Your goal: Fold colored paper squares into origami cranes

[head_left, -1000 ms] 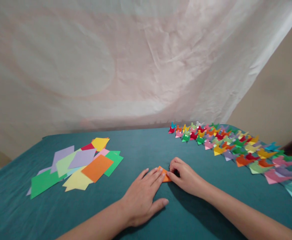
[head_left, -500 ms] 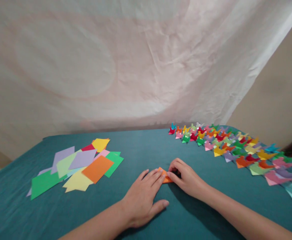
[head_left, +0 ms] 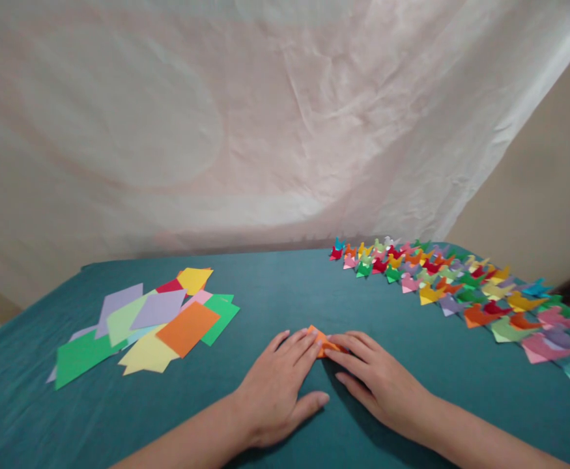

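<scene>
A small folded piece of orange paper [head_left: 322, 343] lies flat on the teal cloth, partly covered by fingers from both sides. My left hand [head_left: 285, 387] rests with its fingers stretched out and their tips pressing on the paper's left part; the thumb is spread away on the cloth. From the right, my right hand [head_left: 380, 378] lays its outstretched fingertips over the paper's right part, thumb apart below. Neither hand grips the paper. The folds under the fingers are hidden.
Loose coloured paper sheets [head_left: 187, 329] overlap in a pile on the left of the table [head_left: 275, 286]. Rows of folded paper birds [head_left: 453, 280] in many colours stand along the right side. A pale cloth sheet [head_left: 265, 130] hangs behind the table.
My right hand has gone from a pinch at the paper's right edge to outstretched fingers laid on it. My left hand has stayed in place. The view has shifted slightly.
</scene>
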The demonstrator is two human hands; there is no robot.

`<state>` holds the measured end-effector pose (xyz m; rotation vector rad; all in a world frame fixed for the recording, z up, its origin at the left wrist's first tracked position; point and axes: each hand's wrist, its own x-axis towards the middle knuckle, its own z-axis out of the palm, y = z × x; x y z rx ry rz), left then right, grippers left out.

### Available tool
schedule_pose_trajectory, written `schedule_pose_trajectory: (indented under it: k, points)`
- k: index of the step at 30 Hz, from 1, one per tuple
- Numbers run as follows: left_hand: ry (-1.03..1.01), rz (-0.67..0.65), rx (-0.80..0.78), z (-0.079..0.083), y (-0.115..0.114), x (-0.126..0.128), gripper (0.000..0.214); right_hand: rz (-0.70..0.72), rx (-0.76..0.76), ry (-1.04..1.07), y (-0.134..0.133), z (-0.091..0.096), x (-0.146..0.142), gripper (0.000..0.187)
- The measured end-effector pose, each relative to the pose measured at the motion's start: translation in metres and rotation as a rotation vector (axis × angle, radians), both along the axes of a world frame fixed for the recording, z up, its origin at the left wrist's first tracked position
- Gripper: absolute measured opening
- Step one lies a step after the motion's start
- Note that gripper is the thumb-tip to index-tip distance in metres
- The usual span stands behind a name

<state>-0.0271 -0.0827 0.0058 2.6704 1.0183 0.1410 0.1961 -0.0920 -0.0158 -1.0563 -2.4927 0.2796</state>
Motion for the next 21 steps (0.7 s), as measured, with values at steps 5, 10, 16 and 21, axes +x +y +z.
schedule_pose_trajectory:
  k: [5, 10, 16, 21]
  points:
    - [0.003, 0.0, 0.004, 0.0, 0.0003, 0.0005, 0.063, -0.017, -0.016, -0.014, 0.0009, 0.0011, 0.0005, 0.034]
    - [0.001, -0.002, 0.009, -0.0026, 0.0005, -0.0001, 0.064, -0.023, -0.023, -0.009, 0.0007, 0.0016, 0.0002, 0.034]
    - [0.0, 0.001, 0.011, -0.0037, 0.0002, -0.0001, 0.064, -0.025, -0.04, 0.0, 0.0018, 0.0012, -0.0001, 0.034]
    - [0.001, 0.007, 0.016, -0.0042, -0.0004, -0.0001, 0.064, -0.034, -0.044, 0.008, 0.0016, 0.001, -0.0001, 0.032]
